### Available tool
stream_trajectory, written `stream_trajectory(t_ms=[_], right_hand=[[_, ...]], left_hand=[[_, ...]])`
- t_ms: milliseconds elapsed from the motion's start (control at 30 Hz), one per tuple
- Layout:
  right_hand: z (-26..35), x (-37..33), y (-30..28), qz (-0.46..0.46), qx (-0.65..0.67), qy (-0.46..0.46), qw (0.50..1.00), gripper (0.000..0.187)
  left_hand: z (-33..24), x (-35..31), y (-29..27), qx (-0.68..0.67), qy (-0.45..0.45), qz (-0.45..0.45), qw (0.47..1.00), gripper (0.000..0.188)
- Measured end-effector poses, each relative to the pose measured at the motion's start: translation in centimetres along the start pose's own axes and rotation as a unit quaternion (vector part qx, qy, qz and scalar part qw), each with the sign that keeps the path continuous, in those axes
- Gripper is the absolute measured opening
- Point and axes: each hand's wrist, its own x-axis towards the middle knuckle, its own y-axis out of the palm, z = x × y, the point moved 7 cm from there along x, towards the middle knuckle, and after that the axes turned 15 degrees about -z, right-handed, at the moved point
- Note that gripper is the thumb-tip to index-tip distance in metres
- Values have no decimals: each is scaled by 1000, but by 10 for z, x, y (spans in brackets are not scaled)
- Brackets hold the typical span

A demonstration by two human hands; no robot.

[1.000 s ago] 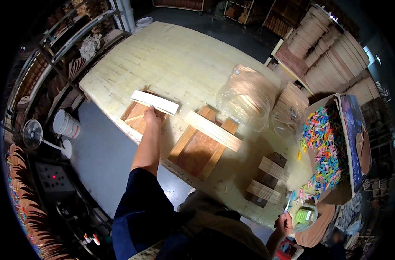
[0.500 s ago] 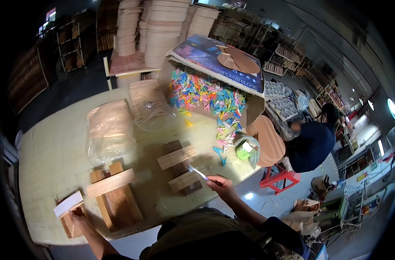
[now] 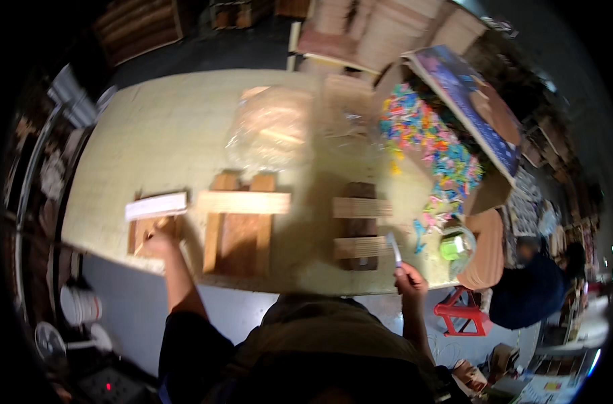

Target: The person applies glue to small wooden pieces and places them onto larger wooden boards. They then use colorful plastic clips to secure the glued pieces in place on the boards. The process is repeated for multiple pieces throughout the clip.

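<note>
My right hand (image 3: 411, 277) grips the handle of a slim white-and-purple toothbrush (image 3: 394, 249). Its head is beside the right ends of two bundles of thin wooden strips, the upper bundle (image 3: 362, 207) and the lower bundle (image 3: 359, 248), laid across a dark wooden block (image 3: 361, 227). At the left, my left hand (image 3: 159, 242) reaches into a small open wooden box (image 3: 132, 236), fingers bent together around something blurred. A white-faced strip bundle (image 3: 156, 206) lies across that box's far end. Between my hands, another strip bundle (image 3: 244, 202) spans a larger wooden frame (image 3: 266, 236).
Colourful clips (image 3: 431, 145) spill from a tipped carton (image 3: 485, 195) at the right. Nearby are a green-and-white container (image 3: 453, 247) and stacked curved wooden boards (image 3: 483, 252). Plastic-wrapped wood strips (image 3: 273, 124) lie farther back. A co-worker (image 3: 528, 286) sits beyond a red stool (image 3: 462, 311).
The view has swung left, so the table and everything on it appear farther right. My left hand stays at the small box; my right hand still holds the toothbrush beside the strips.
</note>
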Motion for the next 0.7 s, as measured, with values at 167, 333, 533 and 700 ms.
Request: stream_trajectory(t_ms=[167, 333, 533, 700], right_hand=[[2, 0, 6, 23, 39, 21, 999, 22], [12, 1, 10, 53, 32, -19, 998, 23], [0, 1, -9, 14, 35, -1, 999, 23], [-16, 17, -55, -61, 79, 8, 995, 25]], left_hand=[[-158, -195, -36, -146, 446, 412, 781, 49], [-204, -267, -31, 39, 744, 416, 522, 39], [-179, -266, 25, 143, 693, 600, 373, 48], [-189, -265, 13, 57, 676, 619, 395, 38]])
